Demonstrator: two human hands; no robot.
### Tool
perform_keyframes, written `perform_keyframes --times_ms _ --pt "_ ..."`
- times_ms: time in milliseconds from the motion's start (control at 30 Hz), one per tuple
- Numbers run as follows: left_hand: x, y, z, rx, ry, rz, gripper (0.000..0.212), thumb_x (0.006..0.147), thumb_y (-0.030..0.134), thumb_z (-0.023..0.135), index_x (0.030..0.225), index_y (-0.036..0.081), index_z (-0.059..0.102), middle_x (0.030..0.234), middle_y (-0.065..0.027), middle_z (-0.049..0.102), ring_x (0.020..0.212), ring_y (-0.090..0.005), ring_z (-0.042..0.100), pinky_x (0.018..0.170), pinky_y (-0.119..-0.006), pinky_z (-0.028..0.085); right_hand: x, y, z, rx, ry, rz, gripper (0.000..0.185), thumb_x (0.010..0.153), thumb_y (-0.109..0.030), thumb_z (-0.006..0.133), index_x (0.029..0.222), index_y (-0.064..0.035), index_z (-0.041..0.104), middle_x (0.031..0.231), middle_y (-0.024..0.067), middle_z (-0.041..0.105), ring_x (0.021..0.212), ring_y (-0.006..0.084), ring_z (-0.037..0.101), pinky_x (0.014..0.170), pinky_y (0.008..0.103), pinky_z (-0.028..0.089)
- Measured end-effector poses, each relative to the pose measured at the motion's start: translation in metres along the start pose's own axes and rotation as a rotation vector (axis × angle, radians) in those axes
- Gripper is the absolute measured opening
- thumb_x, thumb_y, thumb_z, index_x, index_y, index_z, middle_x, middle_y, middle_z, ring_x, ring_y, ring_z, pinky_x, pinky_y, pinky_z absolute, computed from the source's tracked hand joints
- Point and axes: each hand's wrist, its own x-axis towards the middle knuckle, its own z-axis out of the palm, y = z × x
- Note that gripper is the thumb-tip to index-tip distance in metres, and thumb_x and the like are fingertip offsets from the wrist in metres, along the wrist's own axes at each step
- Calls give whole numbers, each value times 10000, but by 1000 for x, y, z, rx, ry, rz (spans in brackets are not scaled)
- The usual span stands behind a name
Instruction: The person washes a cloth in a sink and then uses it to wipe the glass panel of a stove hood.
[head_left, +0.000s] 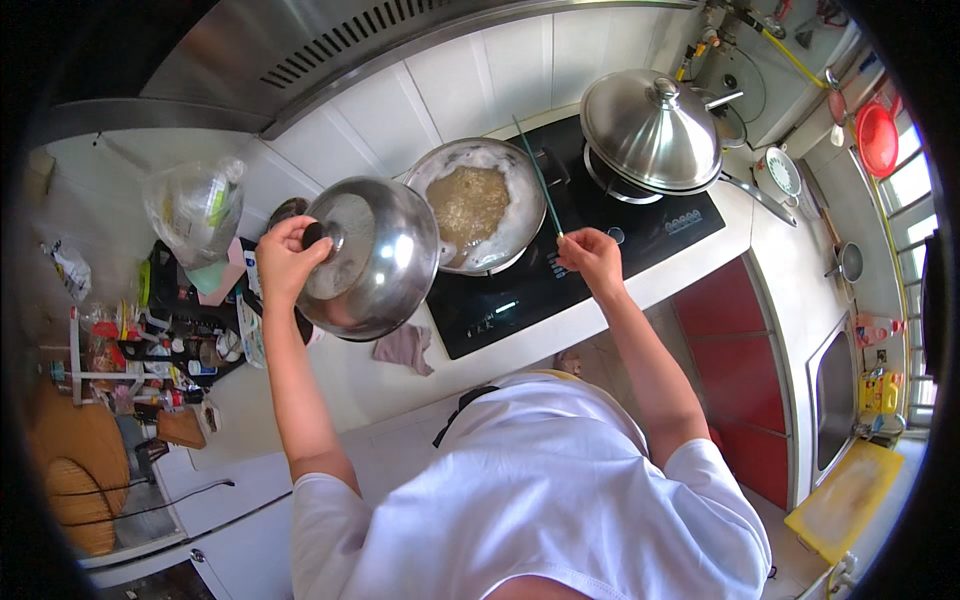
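Note:
My left hand (289, 262) grips the knob of a domed stainless steel lid (382, 262), held tilted to the left of an uncovered pan (536, 217). Bubbling brownish liquid with pale foam round it fills the pan, which sits on the left side of the black cooktop (472, 330). In my right hand (592, 259) are thin green chopsticks (544, 184), held by one end; they slant up past the pan's right rim. I cannot tell whether they touch it.
A covered steel wok (652, 142) stands on the right burner, its handle (761, 199) pointing right. A cloth (403, 349) lies left of the cooktop. Bottles and packets crowd the left counter. At far right are a sink (834, 397) and a yellow cutting board (847, 499).

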Motion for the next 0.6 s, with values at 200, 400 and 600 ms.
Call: perform_keyframes --times_ms 200,400,600 --pt "23 45 61 32 -113 17 288 636 77 753 895 -18 669 699 -16 645 615 -60 597 571 -200 476 25 -7 10 -24 27 36 166 811 -145 690 800 14 645 702 52 653 602 132 654 563 240 519" --pt "45 57 106 173 -184 77 276 594 170 748 824 35 676 667 -4 628 591 -76 579 575 -222 463 33 5 16 -88 92 9 177 797 -157 694 799 18 665 694 57 665 621 126 666 575 246 520" --pt "59 57 133 262 -198 60 312 554 235 759 807 66 689 667 -15 645 596 -115 599 596 -258 481 33 10 23 -32 195 -37 162 780 -155 682 795 6 674 674 64 671 613 121 665 570 247 496"
